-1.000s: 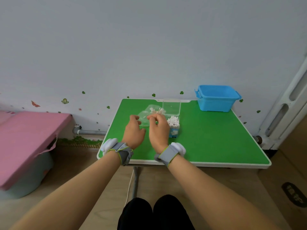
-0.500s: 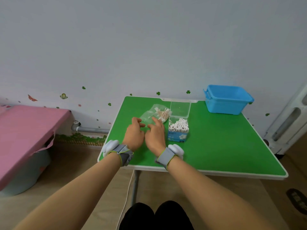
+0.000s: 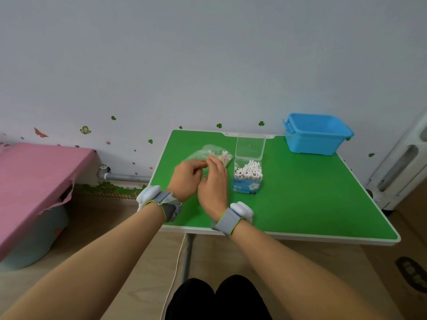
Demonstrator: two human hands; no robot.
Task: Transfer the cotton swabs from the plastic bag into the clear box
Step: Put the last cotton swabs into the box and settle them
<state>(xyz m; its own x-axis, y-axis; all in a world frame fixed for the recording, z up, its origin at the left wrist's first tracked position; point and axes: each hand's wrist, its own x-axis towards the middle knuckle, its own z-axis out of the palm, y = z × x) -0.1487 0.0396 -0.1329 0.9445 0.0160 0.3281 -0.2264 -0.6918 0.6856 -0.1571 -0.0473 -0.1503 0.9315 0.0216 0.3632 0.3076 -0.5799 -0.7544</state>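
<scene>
Plastic bag (image 3: pixel 209 150), holding cotton swabs (image 3: pixel 226 157), lies just left of the clear box (image 3: pixel 248 181). Left grip (image 3: pixel 187 179) and right grip (image 3: pixel 213 183), fingers curled, both pinch the bag's near edge. Green surface (image 3: pixel 300 199) carries the box, lid raised. Pink bed (image 3: pixel 34 172) stands well left of the box and a blue bin (image 3: pixel 316 139) to its right.

bag (image 3: pixel 203 151): thin clear plastic | box (image 3: pixel 248 179): glossy plastic | table (image 3: pixel 312 197): matt green
</scene>
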